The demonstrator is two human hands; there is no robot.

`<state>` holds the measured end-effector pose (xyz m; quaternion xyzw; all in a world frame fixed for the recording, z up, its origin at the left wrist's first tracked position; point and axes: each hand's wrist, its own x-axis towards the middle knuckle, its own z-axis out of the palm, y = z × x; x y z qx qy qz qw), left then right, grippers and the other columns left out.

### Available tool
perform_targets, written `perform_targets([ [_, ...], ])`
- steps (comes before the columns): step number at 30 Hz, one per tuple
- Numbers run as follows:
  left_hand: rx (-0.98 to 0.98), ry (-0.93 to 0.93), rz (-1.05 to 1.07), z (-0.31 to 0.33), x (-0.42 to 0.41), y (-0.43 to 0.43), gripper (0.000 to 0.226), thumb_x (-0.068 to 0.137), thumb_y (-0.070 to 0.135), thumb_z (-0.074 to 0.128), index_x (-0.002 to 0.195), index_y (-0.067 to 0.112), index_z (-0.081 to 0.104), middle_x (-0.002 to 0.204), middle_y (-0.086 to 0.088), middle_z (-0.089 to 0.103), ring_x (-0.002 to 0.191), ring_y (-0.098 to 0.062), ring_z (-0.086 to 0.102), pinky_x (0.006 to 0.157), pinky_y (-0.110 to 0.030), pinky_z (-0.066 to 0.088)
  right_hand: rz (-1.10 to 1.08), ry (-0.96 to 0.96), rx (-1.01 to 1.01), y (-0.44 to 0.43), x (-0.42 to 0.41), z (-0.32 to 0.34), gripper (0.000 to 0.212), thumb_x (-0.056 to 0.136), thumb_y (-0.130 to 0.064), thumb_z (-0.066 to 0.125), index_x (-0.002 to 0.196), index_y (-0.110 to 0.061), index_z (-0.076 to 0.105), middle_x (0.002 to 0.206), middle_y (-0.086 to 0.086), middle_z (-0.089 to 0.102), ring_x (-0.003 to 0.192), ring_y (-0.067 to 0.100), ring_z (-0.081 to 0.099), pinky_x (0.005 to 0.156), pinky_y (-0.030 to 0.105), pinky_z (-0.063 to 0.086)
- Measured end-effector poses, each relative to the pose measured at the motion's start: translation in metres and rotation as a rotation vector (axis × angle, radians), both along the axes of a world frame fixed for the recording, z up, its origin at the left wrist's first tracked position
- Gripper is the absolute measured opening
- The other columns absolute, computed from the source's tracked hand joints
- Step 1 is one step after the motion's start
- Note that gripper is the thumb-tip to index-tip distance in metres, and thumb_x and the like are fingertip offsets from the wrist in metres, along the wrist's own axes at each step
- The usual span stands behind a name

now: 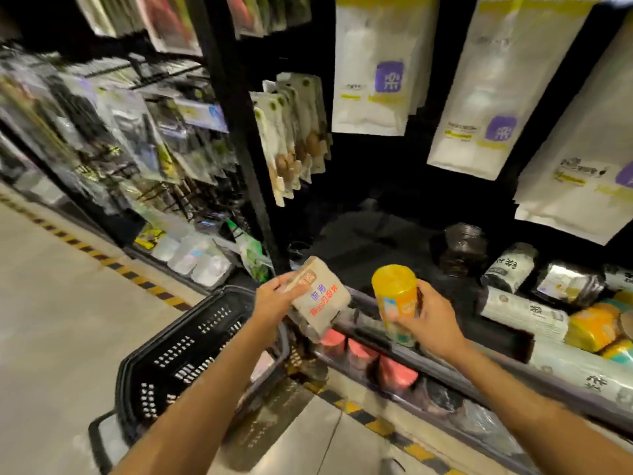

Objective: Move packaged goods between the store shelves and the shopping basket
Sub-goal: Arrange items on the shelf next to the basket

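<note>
Paper, or a matt film much like it, wraps the pack (320,296) at 6 o'clock in our view. It is a squarish beige block with rounded corners and red and blue print, held in the air between the basket (191,354) and the shelf (370,325) edge. Our left hand (274,299) grips it by its near end, thumb on top and fingers curled beneath. We judge it light and a little soft, likely to give under a squeeze, so a hold across the broad faces should serve better than one by a corner.

At 5 o'clock our right hand (431,317) is wrapped round a can (395,303), a yellow cylinder with a glossy label and a domed lid, tipped slightly left over the shelf edge. It looks stiff and smooth, probably heavier than the pack and apt to slip; a grip round its middle suits it.

The basket, at 8 o'clock, is black hard plastic with slotted walls. Rolls (524,313) in shiny film lie on the shelf at 4 o'clock. Flat white pouches (376,63) hang from 12 to 2 o'clock.
</note>
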<state>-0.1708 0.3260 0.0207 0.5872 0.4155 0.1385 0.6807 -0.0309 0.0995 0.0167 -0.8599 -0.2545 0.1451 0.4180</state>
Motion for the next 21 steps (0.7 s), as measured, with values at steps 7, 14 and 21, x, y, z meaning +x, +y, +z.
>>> perform_targets([
  [7,-0.033,0.036,0.274,0.008,-0.125,0.062,0.042,0.074,0.018,0.080,0.111,0.006,0.064,0.105,-0.008,0.066,0.086,-0.018,0.064,0.065,-0.024,0.051,0.159,0.033,0.014,0.100,-0.081,0.002,0.062,0.062,-0.013,0.086,0.116,-0.008,0.056,0.101,0.004,0.065,0.090,0.018,0.060,0.078,0.028,0.046],
  [14,-0.052,0.094,0.408,-0.016,-0.191,0.103,0.030,0.071,0.007,0.080,0.100,0.006,0.072,0.077,-0.004,0.072,0.068,-0.016,0.065,0.063,-0.027,0.052,0.346,0.086,0.003,0.178,-0.112,-0.019,0.082,0.059,-0.019,0.087,0.131,-0.016,0.047,0.114,0.000,0.061,0.104,0.017,0.057,0.089,0.034,0.048],
  [21,-0.151,0.180,0.542,-0.082,-0.180,0.154,0.032,0.071,0.002,0.079,0.102,0.001,0.069,0.085,-0.008,0.070,0.059,-0.010,0.068,0.047,-0.018,0.050,0.473,0.173,-0.051,0.275,-0.093,-0.074,0.071,0.062,-0.005,0.085,0.121,-0.011,0.046,0.102,0.000,0.056,0.095,0.016,0.053,0.073,0.019,0.039],
])
